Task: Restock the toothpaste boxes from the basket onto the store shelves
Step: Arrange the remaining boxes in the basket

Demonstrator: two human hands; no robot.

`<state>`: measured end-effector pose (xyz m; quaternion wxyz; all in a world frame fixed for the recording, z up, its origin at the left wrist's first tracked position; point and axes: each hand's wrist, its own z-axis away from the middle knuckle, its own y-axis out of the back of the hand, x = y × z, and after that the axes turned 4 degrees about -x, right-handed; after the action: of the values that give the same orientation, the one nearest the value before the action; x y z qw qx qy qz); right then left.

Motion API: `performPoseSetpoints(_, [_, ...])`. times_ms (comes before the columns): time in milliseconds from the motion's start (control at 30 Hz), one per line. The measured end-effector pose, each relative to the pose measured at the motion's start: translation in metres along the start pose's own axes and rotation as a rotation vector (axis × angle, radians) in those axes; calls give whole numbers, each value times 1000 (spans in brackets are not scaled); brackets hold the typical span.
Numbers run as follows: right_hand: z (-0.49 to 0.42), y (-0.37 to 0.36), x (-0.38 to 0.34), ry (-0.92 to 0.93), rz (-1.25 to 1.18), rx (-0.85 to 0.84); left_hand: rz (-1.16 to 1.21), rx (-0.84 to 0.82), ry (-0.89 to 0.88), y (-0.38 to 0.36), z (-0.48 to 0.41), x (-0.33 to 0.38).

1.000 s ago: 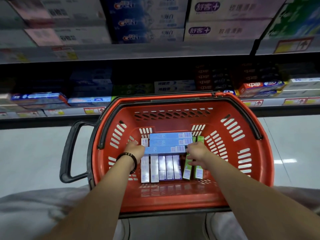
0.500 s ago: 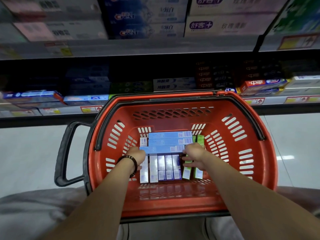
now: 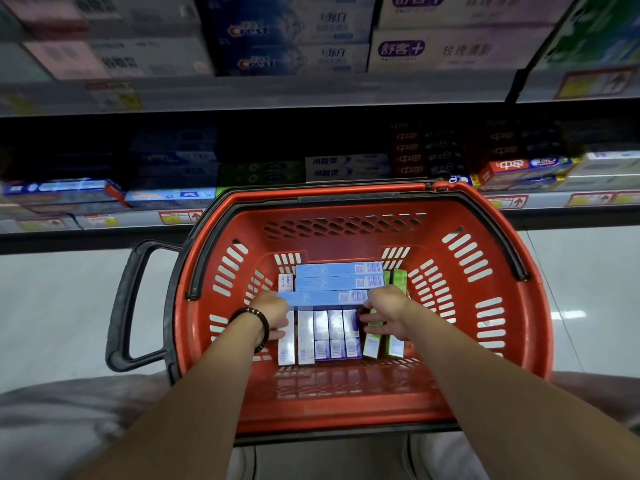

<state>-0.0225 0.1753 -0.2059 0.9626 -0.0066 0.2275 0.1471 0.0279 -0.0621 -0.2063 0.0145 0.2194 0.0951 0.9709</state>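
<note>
Red basket (image 3: 346, 414), left grip (image 3: 273, 317) and right grip (image 3: 388, 311) curled on opposite ends of nearest blue box (image 3: 322, 297), bare basket floor along near edge

"Crest" on blue shelf boxes (image 3: 291, 59)

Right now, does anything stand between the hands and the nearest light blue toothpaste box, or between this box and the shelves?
Nothing visible. The left hand and right hand are at the ends of the light blue toothpaste box. Toward the lower shelf, only the far wall of the red basket rises; lift over it.
</note>
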Motion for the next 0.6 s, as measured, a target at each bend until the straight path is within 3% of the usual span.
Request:
performPoseSetpoints(400, [16, 16, -2, 23, -73, 54, 85, -42, -60, 13, 32, 17])
performPoseSetpoints(600, [34, 25, -2, 82, -98, 95, 57, 61, -215, 18, 42, 16])
